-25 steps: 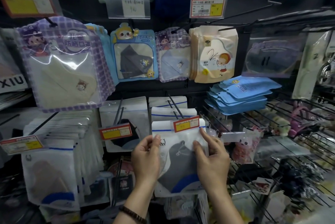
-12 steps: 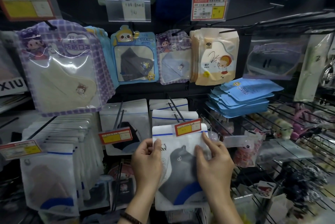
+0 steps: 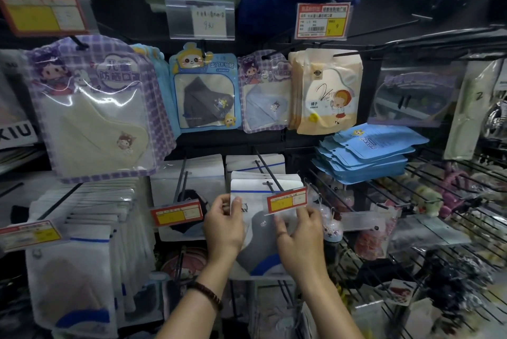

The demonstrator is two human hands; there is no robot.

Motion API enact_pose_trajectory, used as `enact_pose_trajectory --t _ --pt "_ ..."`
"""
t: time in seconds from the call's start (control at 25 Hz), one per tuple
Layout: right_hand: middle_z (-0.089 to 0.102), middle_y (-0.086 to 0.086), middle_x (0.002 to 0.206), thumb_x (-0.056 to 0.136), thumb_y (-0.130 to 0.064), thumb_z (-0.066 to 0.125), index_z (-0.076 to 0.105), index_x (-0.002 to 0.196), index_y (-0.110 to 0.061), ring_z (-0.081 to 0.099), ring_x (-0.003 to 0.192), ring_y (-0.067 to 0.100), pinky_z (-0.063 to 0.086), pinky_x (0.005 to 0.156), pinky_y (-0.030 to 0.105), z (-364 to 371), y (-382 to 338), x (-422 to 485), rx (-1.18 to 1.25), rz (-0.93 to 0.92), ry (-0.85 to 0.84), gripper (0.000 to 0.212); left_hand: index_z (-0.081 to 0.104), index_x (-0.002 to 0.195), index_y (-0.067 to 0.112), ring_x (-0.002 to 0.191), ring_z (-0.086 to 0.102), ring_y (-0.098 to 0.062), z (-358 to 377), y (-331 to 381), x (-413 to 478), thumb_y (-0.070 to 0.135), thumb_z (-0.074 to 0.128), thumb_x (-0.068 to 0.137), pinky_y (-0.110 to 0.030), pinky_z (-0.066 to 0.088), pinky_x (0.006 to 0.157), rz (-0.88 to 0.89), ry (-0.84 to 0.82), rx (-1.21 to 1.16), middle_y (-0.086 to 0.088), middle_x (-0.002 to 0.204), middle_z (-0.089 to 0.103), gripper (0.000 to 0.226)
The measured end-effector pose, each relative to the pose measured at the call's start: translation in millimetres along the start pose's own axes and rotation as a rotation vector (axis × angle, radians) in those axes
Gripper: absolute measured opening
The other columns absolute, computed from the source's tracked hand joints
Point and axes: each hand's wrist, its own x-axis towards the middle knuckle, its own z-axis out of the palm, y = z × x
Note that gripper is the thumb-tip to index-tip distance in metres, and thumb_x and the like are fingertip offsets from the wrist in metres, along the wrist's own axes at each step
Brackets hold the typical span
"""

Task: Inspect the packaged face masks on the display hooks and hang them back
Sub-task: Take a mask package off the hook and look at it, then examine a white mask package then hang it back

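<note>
Where the pack hangs: white plastic face-mask pack (image 3: 263, 231) with a grey mask inside, on the black wire display hook (image 3: 275, 180) in the lower row, directly behind the red-and-yellow price tag (image 3: 286, 201).
Left hand (image 3: 223, 229): thumb and fingers pinch the pack's left edge; dark beaded bracelet (image 3: 210, 294) on the wrist.
Right hand (image 3: 300, 234): curled fingers grip the pack's right edge, just below the tag.
Neighbours: more white packs (image 3: 241, 163) behind on the same hook.

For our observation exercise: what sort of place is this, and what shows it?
Probably a retail shop display: packaged face masks hang on hooks, red-and-yellow price tags sit at the hook ends, and wire shelves hold more small goods.
</note>
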Motion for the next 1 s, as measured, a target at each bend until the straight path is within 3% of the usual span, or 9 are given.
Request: enact_pose_trajectory --t 0.12,0.2,0.32,0.44,0.56,0.64,0.72,0.88,1.0 --pt "0.040 0.001 0.150 0.099 -0.032 0.071 0.054 0.145 -0.023 0.039 0.147 0.027 0.033 0.124 0.039 9 5 8 0.026 0.066 -0.058 0.050 0.071 0.100 0.023 0.090 0.072 -0.013 -1 -5 9 0.035 0.066 0.104 -0.023 0.053 0.070 -0.019 -0.052 0.080 0.008 0.090 0.074 0.014" --pt "0.021 0.001 0.171 0.099 -0.034 0.071 0.040 0.160 -0.028 0.020 0.161 0.028 0.025 0.131 0.050 15 5 3 0.014 0.092 -0.084 0.069 0.072 0.106 0.017 0.095 0.072 -0.015 -8 -5 7 0.033 0.067 0.103 -0.017 0.047 0.069 -0.031 -0.096 0.163 0.008 0.096 0.074 0.017" --pt "-0.003 0.005 0.179 0.101 -0.036 0.069 0.022 0.170 -0.028 0.000 0.166 0.025 0.017 0.134 0.046 30 -3 -21 -0.058 0.161 -0.141 0.084 0.062 0.126 0.027 0.106 0.068 -0.013 -40 -4 -7 0.034 0.068 0.102 -0.022 0.047 0.080 -0.076 -0.243 0.346 0.009 0.118 0.071 0.025" --pt "0.029 0.008 0.173 0.100 -0.035 0.071 0.043 0.162 -0.022 0.026 0.161 0.023 0.025 0.129 0.034 46 -26 -56 -0.055 0.247 -0.221 0.069 0.071 0.109 0.038 0.096 0.069 0.001 -99 -9 -26 0.037 0.066 0.101 -0.025 0.057 0.088 -0.042 -0.404 0.503 0.020 0.107 0.075 0.010" --pt "0.071 -0.002 0.133 0.094 -0.024 0.078 0.071 0.132 -0.030 0.064 0.126 0.011 0.047 0.111 0.027 79 -62 -98 0.036 0.186 -0.226 0.038 0.074 0.088 0.036 0.081 0.068 0.010 -169 -11 -41 0.036 0.068 0.099 -0.022 0.058 0.086 -0.082 -0.489 0.562 0.020 0.084 0.075 0.012" --pt "0.079 -0.012 0.111 0.091 -0.018 0.080 0.074 0.111 -0.044 0.071 0.102 -0.002 0.057 0.098 0.025 103 -89 -123 0.139 0.163 -0.218 0.033 0.071 0.081 0.034 0.075 0.067 0.008 -212 -5 -45 0.039 0.065 0.100 -0.022 0.057 0.080 -0.098 -0.546 0.645 0.017 0.076 0.073 0.021" --pt "0.080 -0.015 0.103 0.091 -0.016 0.081 0.076 0.107 -0.045 0.074 0.092 -0.006 0.062 0.089 0.025 128 -114 -145 0.241 0.145 -0.198 0.033 0.073 0.080 0.032 0.074 0.068 0.004 -258 3 -43 0.042 0.063 0.101 -0.023 0.056 0.077 -0.126 -0.561 0.698 0.016 0.075 0.074 0.026" --pt "0.077 -0.015 0.120 0.095 -0.027 0.077 0.073 0.133 -0.035 0.072 0.108 -0.002 0.060 0.099 0.031 160 -154 -172 0.316 0.160 -0.147 0.040 0.071 0.079 0.031 0.071 0.066 0.002 -332 4 -24 0.043 0.068 0.098 -0.016 0.045 0.064 -0.087 -0.270 0.810 0.013 0.071 0.072 0.023" --pt "0.069 -0.005 0.141 0.099 -0.035 0.070 0.052 0.157 -0.032 0.065 0.130 0.015 0.053 0.112 0.044 175 -177 -181 0.268 0.198 -0.187 0.061 0.068 0.107 0.030 0.098 0.072 -0.015 -363 -6 -2 0.036 0.075 0.094 -0.027 0.052 0.083 -0.049 -0.018 0.735 0.008 0.102 0.072 0.016"
